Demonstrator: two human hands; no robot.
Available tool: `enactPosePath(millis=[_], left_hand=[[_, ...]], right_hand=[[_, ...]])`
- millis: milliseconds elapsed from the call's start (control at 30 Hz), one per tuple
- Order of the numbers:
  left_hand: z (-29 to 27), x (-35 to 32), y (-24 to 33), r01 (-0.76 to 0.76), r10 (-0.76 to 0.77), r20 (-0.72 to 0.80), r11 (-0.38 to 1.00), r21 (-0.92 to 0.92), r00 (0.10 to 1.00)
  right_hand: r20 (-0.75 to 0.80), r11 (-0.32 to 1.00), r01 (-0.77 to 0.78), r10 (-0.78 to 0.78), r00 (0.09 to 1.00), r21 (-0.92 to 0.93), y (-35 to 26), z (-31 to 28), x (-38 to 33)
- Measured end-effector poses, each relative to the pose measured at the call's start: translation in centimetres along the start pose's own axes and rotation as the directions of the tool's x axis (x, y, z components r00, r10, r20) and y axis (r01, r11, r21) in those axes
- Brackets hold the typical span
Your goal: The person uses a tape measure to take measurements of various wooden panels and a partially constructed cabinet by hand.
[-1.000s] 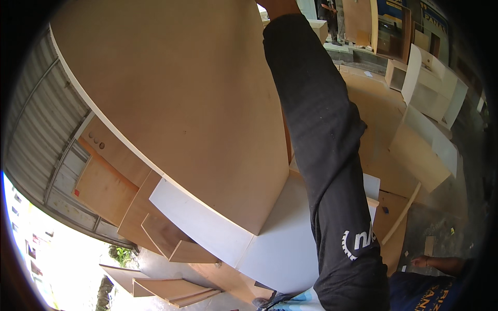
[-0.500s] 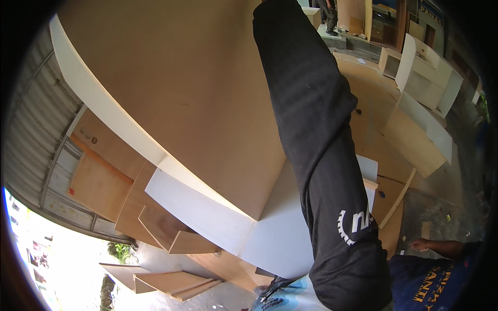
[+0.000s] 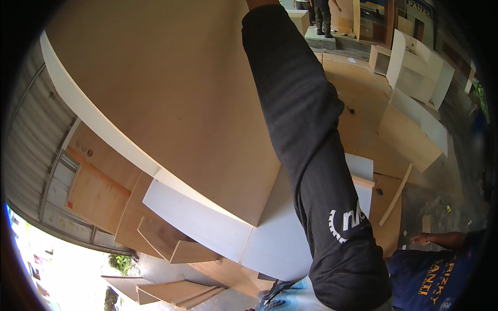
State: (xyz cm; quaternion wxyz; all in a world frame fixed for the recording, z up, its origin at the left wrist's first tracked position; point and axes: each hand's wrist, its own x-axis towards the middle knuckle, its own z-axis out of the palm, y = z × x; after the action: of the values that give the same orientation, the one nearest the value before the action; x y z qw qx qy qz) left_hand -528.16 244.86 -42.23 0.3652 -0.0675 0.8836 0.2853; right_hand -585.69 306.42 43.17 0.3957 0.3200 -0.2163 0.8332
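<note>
My right arm, in a black sleeve with a white emblem, reaches up across the view. Only a strip of skin of my right hand (image 3: 262, 2) shows at the top edge; its fingers are cut off. Beside the sleeve, on the left, rises a large brown board (image 3: 171, 98) with a pale edge. Whether my right hand touches it cannot be seen. White panels (image 3: 275, 243) adjoin the board's lower corner. My left hand is out of view.
At the lower right is a co-worker in a dark blue shirt (image 3: 415, 274), one hand (image 3: 419, 238) extended. Wooden panels (image 3: 98, 192) lean at the left. White cabinet parts (image 3: 420, 72) stand at the far right. People's legs (image 3: 322, 20) show at the back.
The view has shifted slightly, so my sleeve and the large board appear a little further left. More of the legs at the back shows, and a bit more skin at my right cuff.
</note>
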Motion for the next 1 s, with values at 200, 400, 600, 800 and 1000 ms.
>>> enactPosePath(millis=[200, 400, 600, 800, 1000], left_hand=[[-1.1, -0.1, 0.3, 0.014, -0.014, 0.002, 1.0, 0.004, 1.0], [-1.1, -0.2, 0.4, 0.019, -0.019, 0.007, 1.0, -0.003, 1.0], [-1.8, 0.3, 0.6, 0.004, -0.004, 0.022, 1.0, 0.015, 1.0], [-2.0, 0.0, 0.4, -0.002, 0.002, 0.025, 1.0, 0.015, 1.0], [-2.1, -0.5, 0.2, -0.014, 0.014, 0.02, 1.0, 0.004, 1.0]], right_hand=[[0.026, 0.997, -0.059, 0.058, 0.998, 0.041, -0.3, 0.0, -1.3], [0.023, 0.997, -0.072, 0.071, 0.997, 0.036, 0.7, 0.3, -1.8], [0.006, 0.999, -0.052, 0.052, 0.999, -0.008, 0.0, -0.3, -1.1], [0.013, 0.999, -0.05, 0.05, 0.999, 0.002, 0.0, -0.7, -1.1], [0.029, 1.0, -0.023, 0.023, 0.999, -0.005, 0.1, -0.6, -0.9]])
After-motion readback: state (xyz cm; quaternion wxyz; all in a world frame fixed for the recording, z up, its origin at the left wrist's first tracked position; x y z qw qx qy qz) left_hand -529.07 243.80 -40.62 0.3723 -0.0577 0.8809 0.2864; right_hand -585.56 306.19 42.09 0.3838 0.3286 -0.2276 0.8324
